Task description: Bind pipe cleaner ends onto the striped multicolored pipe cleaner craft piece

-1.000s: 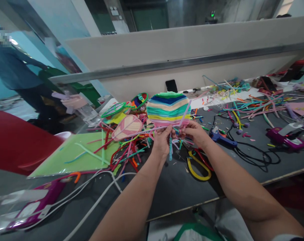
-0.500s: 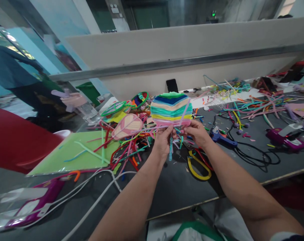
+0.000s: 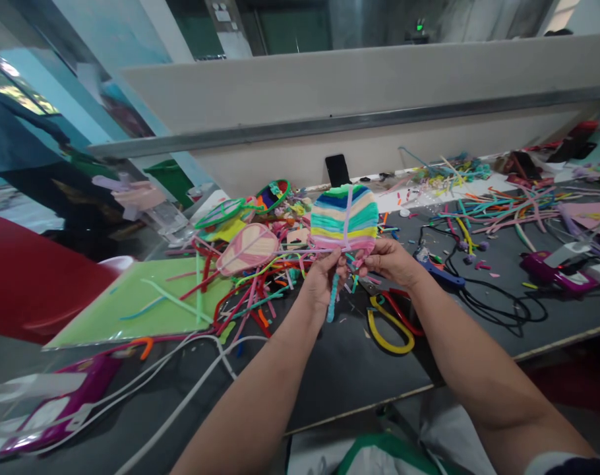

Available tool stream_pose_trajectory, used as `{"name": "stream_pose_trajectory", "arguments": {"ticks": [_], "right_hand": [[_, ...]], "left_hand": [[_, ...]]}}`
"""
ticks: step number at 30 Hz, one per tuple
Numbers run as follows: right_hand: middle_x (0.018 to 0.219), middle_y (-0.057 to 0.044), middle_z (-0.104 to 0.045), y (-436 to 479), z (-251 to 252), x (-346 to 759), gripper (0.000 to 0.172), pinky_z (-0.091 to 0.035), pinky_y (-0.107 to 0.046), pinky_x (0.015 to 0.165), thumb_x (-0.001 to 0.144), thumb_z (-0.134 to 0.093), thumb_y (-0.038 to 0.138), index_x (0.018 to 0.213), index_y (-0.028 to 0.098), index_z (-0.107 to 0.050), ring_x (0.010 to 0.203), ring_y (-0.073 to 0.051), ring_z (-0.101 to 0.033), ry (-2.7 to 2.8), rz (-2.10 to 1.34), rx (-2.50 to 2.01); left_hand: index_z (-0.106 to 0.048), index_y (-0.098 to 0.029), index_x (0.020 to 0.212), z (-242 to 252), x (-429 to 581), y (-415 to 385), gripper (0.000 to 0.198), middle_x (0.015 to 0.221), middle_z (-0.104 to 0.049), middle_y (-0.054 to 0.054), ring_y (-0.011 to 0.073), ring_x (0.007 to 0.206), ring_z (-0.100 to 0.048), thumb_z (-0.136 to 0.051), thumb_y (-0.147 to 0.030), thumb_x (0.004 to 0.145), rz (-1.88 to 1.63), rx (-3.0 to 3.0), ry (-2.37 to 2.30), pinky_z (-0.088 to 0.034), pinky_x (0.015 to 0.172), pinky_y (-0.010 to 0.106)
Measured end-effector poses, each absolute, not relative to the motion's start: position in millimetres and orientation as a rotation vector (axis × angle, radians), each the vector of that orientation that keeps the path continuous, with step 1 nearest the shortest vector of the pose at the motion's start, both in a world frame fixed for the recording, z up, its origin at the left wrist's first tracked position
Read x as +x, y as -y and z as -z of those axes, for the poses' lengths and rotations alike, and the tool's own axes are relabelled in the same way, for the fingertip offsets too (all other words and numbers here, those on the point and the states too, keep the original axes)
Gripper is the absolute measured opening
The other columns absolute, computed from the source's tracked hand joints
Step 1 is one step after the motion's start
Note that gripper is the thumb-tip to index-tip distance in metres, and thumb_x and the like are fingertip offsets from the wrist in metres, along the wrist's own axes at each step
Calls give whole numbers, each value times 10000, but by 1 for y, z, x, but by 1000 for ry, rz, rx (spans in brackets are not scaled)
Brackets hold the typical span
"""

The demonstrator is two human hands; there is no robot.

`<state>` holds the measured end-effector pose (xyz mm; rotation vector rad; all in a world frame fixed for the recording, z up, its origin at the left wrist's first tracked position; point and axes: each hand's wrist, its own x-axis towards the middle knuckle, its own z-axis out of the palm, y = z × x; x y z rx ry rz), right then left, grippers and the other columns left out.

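Note:
Both hands hold up a rounded, striped piece (image 3: 324,221) that looks made of pipe cleaners, in green, blue, peach, teal, yellow and pink bands. A lilac pipe cleaner (image 3: 348,214) lies nearly upright over its middle and bends at the bottom, running left. My left hand (image 3: 324,278) pinches the lower edge, where the lilac strip bends. Below its fingers hangs a light blue twisted stem (image 3: 333,300). My right hand (image 3: 393,262) grips the lower right edge, fingers closed around pink and teal ends. Exactly what each fingertip presses is partly hidden.
Yellow-and-red-handled scissors (image 3: 390,330) lie below my right hand. A blue glue gun (image 3: 441,272) with a black cord is farther right. Left are a pink leaf shape (image 3: 248,249), loose pipe cleaners, a green sheet (image 3: 156,323) and a purple device (image 3: 57,409). A phone (image 3: 337,170) leans behind.
The lilac strip has shifted from a slant on the right side to nearly upright over the middle. The striped piece has turned slightly and now looks narrower. Both hands keep their hold.

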<state>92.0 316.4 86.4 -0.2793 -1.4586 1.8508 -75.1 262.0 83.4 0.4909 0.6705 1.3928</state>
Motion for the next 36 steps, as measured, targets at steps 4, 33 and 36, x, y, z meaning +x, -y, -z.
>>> {"name": "stream_pose_trajectory", "arguments": {"ticks": [4, 33, 36], "right_hand": [[691, -25, -696, -317, -85, 91, 205, -539, -269, 564, 683, -771, 319, 761, 148, -691, 563, -135, -643, 1534, -1728, -319], [630, 2, -662, -322, -86, 94, 175, -439, -214, 490, 699, -753, 306, 772, 161, -689, 477, -81, -544, 1463, -1664, -391], [601, 16, -635, -323, -81, 90, 180, -418, -219, 482, 677, -772, 290, 788, 172, -696, 469, -79, -517, 1402, -1672, -361]], "left_hand": [[-556, -122, 679, -84, -73, -261, 197, 587, -510, -39, 11, 422, -454, -733, -208, 692, -1379, 486, -664, -425, 436, 129], [-573, -115, 669, -86, -76, -265, 223, 564, -544, -35, 19, 416, -479, -770, -210, 632, -1536, 532, -740, -388, 400, 112], [-558, -120, 689, -84, -72, -265, 204, 562, -533, -39, 14, 408, -463, -747, -194, 665, -1482, 461, -713, -391, 400, 107]]}}
